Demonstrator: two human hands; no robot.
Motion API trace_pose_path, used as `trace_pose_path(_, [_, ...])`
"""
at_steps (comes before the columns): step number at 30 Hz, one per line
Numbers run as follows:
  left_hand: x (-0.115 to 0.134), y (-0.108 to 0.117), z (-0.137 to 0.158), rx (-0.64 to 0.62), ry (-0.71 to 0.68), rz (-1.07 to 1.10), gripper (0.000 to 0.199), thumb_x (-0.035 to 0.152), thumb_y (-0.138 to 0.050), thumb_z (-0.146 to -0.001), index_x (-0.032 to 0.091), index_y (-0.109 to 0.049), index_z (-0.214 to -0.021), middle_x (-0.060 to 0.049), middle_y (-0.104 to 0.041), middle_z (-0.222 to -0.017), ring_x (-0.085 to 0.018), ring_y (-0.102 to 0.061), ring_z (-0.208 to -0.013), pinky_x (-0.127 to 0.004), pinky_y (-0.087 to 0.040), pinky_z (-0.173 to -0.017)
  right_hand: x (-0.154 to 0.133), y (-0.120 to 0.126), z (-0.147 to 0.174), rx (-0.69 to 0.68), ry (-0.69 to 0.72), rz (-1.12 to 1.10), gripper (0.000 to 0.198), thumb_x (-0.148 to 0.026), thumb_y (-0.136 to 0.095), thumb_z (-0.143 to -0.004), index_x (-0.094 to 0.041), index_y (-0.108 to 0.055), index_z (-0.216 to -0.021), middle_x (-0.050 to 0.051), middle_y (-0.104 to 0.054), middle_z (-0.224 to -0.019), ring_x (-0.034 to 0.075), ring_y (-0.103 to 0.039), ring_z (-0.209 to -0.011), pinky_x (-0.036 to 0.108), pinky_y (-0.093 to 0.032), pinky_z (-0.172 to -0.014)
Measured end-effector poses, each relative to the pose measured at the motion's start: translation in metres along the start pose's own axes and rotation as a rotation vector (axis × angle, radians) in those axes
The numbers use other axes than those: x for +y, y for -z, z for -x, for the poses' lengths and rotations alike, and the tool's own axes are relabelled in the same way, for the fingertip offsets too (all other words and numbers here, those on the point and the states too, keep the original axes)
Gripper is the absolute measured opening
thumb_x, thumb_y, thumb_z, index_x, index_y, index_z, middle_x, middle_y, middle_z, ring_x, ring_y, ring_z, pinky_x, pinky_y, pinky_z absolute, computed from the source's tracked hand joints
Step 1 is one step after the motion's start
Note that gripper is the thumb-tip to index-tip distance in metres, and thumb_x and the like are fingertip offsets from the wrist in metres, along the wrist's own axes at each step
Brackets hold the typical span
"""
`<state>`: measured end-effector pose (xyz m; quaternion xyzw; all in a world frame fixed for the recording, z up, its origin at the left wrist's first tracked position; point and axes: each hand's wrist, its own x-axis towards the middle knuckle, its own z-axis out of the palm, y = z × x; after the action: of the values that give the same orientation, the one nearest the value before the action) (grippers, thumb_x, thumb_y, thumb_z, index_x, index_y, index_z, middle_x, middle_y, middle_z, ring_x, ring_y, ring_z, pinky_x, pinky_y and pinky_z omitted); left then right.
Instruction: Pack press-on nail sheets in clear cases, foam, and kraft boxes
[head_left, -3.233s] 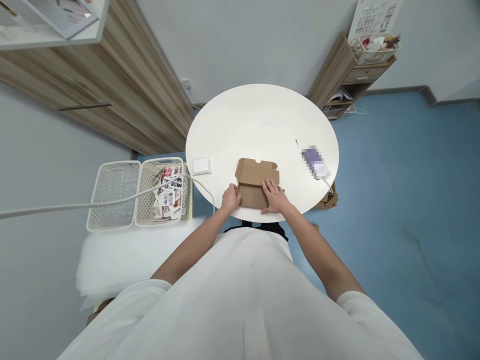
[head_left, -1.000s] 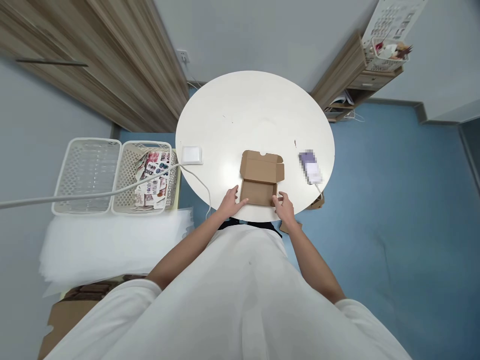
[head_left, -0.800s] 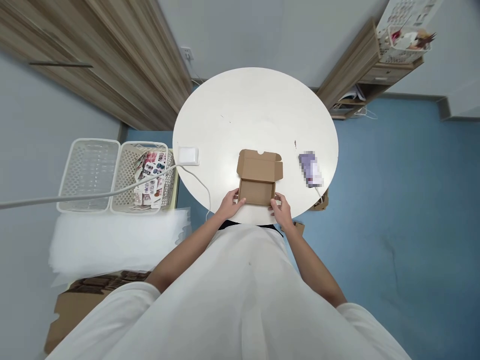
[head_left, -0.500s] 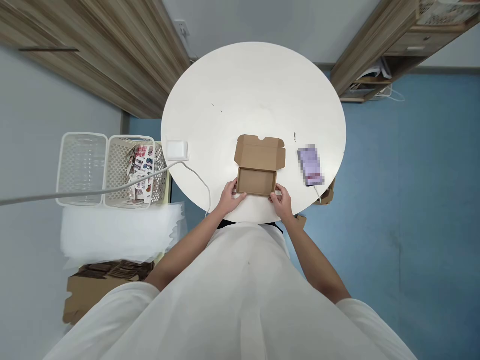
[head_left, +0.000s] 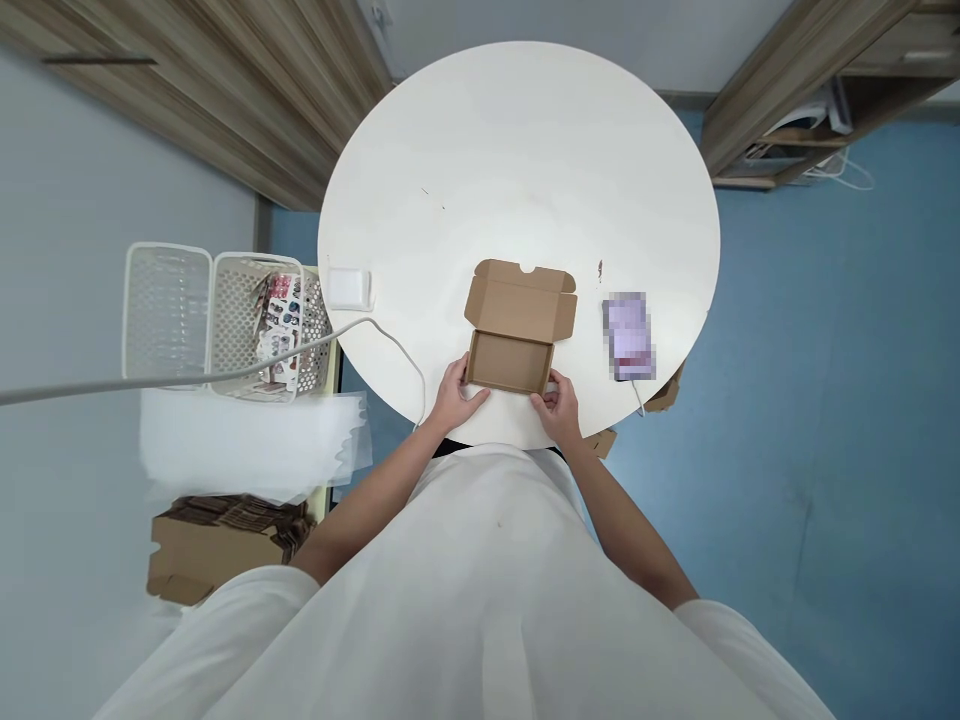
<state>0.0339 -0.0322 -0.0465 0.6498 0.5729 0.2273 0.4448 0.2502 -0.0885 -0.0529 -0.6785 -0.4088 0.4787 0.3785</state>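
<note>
A brown cardboard box (head_left: 511,362) rests on the round white table (head_left: 517,140) near its front edge. Its lid (head_left: 521,302) is folded up and back, side flaps spread, and the inside shows bare. My left hand (head_left: 456,398) grips the near left corner, thumb along the front wall and fingers at the left side. At the near right corner, my right hand (head_left: 558,408) holds the box with its fingers bent against the wall.
A purple pixelated item (head_left: 630,336) with a cable lies to the right. On the left are a white square object (head_left: 349,289), a grey cable (head_left: 300,350), a white basket (head_left: 225,330) of printed sheets, white sheets (head_left: 247,440) and stacked flat cardboard (head_left: 214,555).
The camera view has shifted a little, so the table appears larger. The box is turned slightly clockwise, with both hands still on its near corners.
</note>
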Motion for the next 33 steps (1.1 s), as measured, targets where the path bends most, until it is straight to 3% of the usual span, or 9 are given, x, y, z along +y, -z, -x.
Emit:
trace_pose_path(5, [-0.003,-0.004,0.004,0.020,0.023,0.020,0.084,0.035,-0.065,-0.071,0.021,-0.020,-0.140,-0.015,-0.041,-0.128,-0.025,-0.046,-0.114,-0.040,-0.046,-0.088,0.003,0.004,0.003,-0.017,-0.008,-0.025,0.060,-0.047,-0.056,-0.076,-0.022,-0.037,-0.128,0.011,-0.046,-0.117,0.011,-0.053,-0.066,0.031,-0.052,-0.061])
trace_pose_path(8, [-0.002,0.001,0.007,0.021,0.032,0.046,0.085,0.038,-0.065,-0.072,0.024,-0.016,-0.141,-0.015,-0.038,-0.131,-0.026,-0.041,-0.120,-0.041,-0.044,-0.090,-0.003,0.011,0.006,0.055,0.019,0.000,0.059,-0.049,-0.049,-0.079,-0.025,-0.032,-0.130,0.011,-0.044,-0.118,0.007,-0.047,-0.056,0.029,-0.047,-0.054])
trace_pose_path(13, [0.000,0.039,0.000,0.133,0.064,0.046,0.083,0.045,-0.062,-0.074,0.027,-0.015,-0.140,-0.014,-0.034,-0.136,-0.027,-0.037,-0.124,-0.043,-0.041,-0.093,-0.048,0.001,0.005,0.152,0.213,0.085,0.064,-0.056,-0.047,-0.075,-0.025,-0.032,-0.129,0.011,-0.047,-0.114,0.008,-0.043,-0.052,0.031,-0.045,-0.051])
trace_pose_path(17, [-0.015,0.089,-0.017,0.314,0.136,0.013,0.071,0.047,-0.055,-0.079,0.024,-0.021,-0.138,-0.015,-0.030,-0.139,-0.028,-0.035,-0.126,-0.044,-0.039,-0.095,-0.097,-0.056,-0.010,0.003,0.204,0.089,0.052,-0.051,-0.050,-0.078,-0.024,-0.044,-0.122,0.010,-0.051,-0.110,0.012,-0.051,-0.063,0.031,-0.048,-0.056])
trace_pose_path(20, [-0.039,0.129,-0.035,0.445,0.203,-0.012,0.060,0.047,-0.048,-0.083,0.022,-0.030,-0.134,-0.015,-0.032,-0.137,-0.027,-0.031,-0.129,-0.044,-0.033,-0.102,-0.124,-0.116,-0.028,-0.182,0.091,0.018,0.047,-0.049,-0.053,-0.078,-0.024,-0.050,-0.117,0.010,-0.051,-0.115,0.016,-0.056,-0.081,0.033,-0.052,-0.067])
trace_pose_path(23, [-0.065,0.162,-0.057,0.499,0.253,0.004,0.056,0.048,-0.049,-0.083,0.019,-0.036,-0.130,-0.015,-0.035,-0.135,-0.027,-0.029,-0.131,-0.043,-0.025,-0.108,-0.138,-0.172,-0.054,-0.256,-0.060,-0.060,0.047,-0.048,-0.056,-0.076,-0.025,-0.051,-0.117,0.009,-0.051,-0.123,0.019,-0.055,-0.100,0.036,-0.050,-0.080])
trace_pose_path(28, [-0.093,0.190,-0.089,0.421,0.329,0.077,0.060,0.047,-0.053,-0.080,0.018,-0.037,-0.131,-0.015,-0.036,-0.137,-0.029,-0.027,-0.132,-0.047,-0.020,-0.110,-0.144,-0.242,-0.099,-0.252,-0.271,-0.144,0.045,-0.053,-0.046,-0.081,-0.027,-0.047,-0.118,0.008,-0.050,-0.123,0.020,-0.054,-0.107,0.032,-0.053,-0.075])
trace_pose_path(33, [-0.094,0.196,-0.101,0.354,0.253,0.073,0.050,0.042,-0.046,-0.085,0.019,-0.042,-0.129,-0.013,-0.045,-0.130,-0.030,-0.036,-0.127,-0.049,-0.025,-0.107,-0.139,-0.280,-0.128,-0.141,-0.282,-0.115,0.047,-0.054,-0.047,-0.080,-0.026,-0.044,-0.118,0.007,-0.056,-0.110,0.019,-0.058,-0.096,0.032,-0.052,-0.070])
